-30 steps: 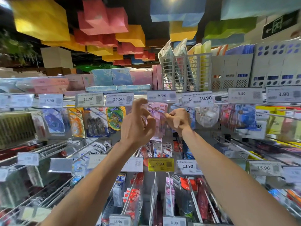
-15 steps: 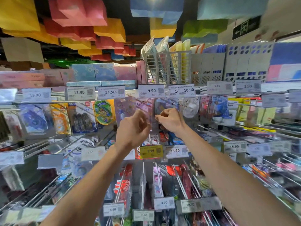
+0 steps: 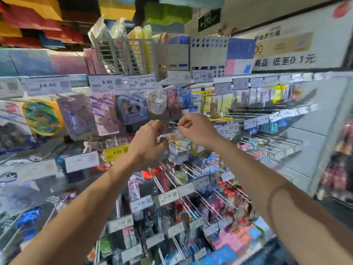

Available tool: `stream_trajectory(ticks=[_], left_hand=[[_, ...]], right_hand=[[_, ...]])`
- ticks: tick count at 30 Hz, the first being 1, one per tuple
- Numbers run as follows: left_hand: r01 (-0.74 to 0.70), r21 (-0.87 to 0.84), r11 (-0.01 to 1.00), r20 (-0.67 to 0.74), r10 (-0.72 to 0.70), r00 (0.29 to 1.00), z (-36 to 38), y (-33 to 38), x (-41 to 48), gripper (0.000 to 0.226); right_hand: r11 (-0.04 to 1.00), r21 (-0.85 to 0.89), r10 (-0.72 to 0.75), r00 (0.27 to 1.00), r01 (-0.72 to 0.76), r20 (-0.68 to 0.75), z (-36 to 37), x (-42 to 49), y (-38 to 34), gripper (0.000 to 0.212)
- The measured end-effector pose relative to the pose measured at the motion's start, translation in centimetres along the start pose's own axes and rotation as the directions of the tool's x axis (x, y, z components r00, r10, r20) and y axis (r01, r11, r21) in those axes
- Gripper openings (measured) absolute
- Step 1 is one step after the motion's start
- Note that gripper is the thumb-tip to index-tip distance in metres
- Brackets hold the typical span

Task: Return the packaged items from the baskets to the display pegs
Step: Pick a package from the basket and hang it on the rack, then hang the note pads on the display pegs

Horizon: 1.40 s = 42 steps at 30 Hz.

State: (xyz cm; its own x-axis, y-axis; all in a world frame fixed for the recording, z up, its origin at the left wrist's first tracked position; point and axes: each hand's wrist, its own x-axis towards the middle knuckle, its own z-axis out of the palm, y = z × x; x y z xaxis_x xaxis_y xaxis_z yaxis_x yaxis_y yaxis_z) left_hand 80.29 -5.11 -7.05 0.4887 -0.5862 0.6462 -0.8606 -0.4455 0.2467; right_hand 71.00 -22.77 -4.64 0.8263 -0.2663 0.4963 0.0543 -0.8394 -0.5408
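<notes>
Hands raised together at display pegs (image 3: 267, 148). Left hand (image 3: 148, 143) pinches header of small packaged item (image 3: 177, 150), keeping hang-hole level for threading. Right hand (image 3: 197, 130) curled at opposite corner, probably guiding; grip blurred, cannot tell. Item hangs between hands, just right of yellow price tag (image 3: 116, 152).

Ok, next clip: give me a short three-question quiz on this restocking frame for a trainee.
1. True or false: the small packaged item is held up between the left grip and the right grip.
2. The price tag nearest the left wrist is: A yellow, B green, C red.
3. Fill in: the 9.90 tag hangs to the ___ of the 14.50 tag.
Key: 1 true; 2 A; 3 right.
</notes>
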Motion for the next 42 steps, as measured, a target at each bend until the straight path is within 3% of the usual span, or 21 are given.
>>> stream_trajectory(ticks=[7, 10, 18, 22, 30, 39, 42], left_hand=[[-0.087, -0.164, 0.983, 0.266, 0.129, 0.955, 5.7, 13.4, 0.8, 0.058], [-0.104, -0.229, 0.968, 0.367, 0.185, 0.912, 8.8, 20.6, -0.2, 0.049], [-0.153, -0.408, 0.9, 0.575, 0.383, 0.723, 19.4, 39.7, -6.6, 0.067], [-0.209, -0.45, 0.868, 0.642, 0.477, 0.6, 25.0, 47.6, -9.4, 0.054], [-0.233, -0.542, 0.807, 0.709, 0.589, 0.388, 37.5, 58.7, -11.7, 0.05], [-0.2, -0.626, 0.753, 0.747, 0.654, 0.124, 52.0, 70.2, -13.9, 0.041], [-0.116, -0.613, 0.782, 0.783, 0.621, 0.043, 55.6, 73.7, -15.9, 0.045]], right_hand=[[0.983, -0.085, 0.159, 0.985, -0.164, -0.06, -10.5, -10.4, 7.5, 0.005], [0.958, -0.113, 0.253, 0.963, -0.262, -0.09, -15.3, -16.8, 11.1, 0.009], [0.77, -0.244, 0.579, 0.807, -0.589, -0.121, -26.1, -36.6, 20.4, 0.022], [0.683, -0.21, 0.676, 0.714, -0.7, -0.181, -30.0, -45.2, 23.9, 0.026], [0.429, -0.101, 0.849, 0.439, -0.898, -0.293, -34.4, -56.1, 32.8, 0.022], [0.085, 0.109, 0.919, 0.035, -0.99, -0.393, -36.8, -65.2, 44.0, 0.003], [-0.014, 0.253, 0.92, -0.111, -0.967, -0.375, -36.4, -68.8, 48.3, 0.011]])
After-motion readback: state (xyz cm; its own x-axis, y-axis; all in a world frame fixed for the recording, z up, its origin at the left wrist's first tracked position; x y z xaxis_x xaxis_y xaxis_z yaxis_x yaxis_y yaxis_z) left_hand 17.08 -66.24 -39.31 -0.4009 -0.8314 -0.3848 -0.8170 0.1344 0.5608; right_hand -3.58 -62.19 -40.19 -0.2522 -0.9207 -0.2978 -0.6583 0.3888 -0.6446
